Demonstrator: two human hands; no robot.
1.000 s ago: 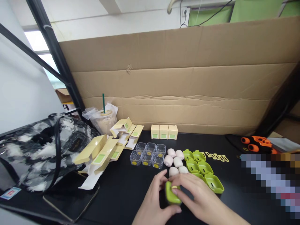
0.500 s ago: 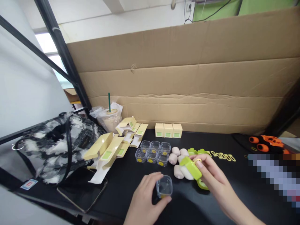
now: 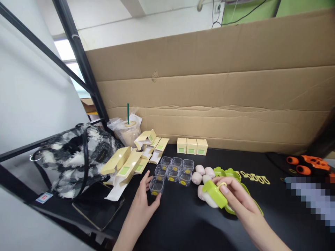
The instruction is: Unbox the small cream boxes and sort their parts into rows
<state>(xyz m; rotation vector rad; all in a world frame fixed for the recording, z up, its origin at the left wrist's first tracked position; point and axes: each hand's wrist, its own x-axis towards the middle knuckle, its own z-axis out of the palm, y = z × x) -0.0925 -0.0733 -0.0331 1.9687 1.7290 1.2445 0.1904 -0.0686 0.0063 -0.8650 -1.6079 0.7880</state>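
My left hand (image 3: pixel 143 195) has its thumb and fingers around a small clear square plastic cup (image 3: pixel 157 186) with a yellow label, low at the table. Just behind it stand several like cups (image 3: pixel 172 173) in rows. My right hand (image 3: pixel 234 193) pinches a bright green cap with a yellow loop (image 3: pixel 216 193); a rounded white piece (image 3: pixel 210 200) shows beneath the cap. Several pale pink rounded pieces (image 3: pixel 196 178) lie behind and left of it. Other green pieces (image 3: pixel 230 173) lie behind my right hand, and one more is partly hidden under it.
Yellow loops (image 3: pixel 255 177) lie in a row at the right. Three small boxes (image 3: pixel 192 146) stand near the cardboard wall (image 3: pixel 183 87). Opened cartons (image 3: pixel 128 164), a bagged drink (image 3: pixel 128 134) and a furry bag (image 3: pixel 75 160) are left. An orange toy vehicle (image 3: pixel 314 164) sits far right.
My left hand has carried the clear cup leftward to the front of the cup rows. My right hand still holds the green-capped piece, now slightly lower. The view has shifted a little.
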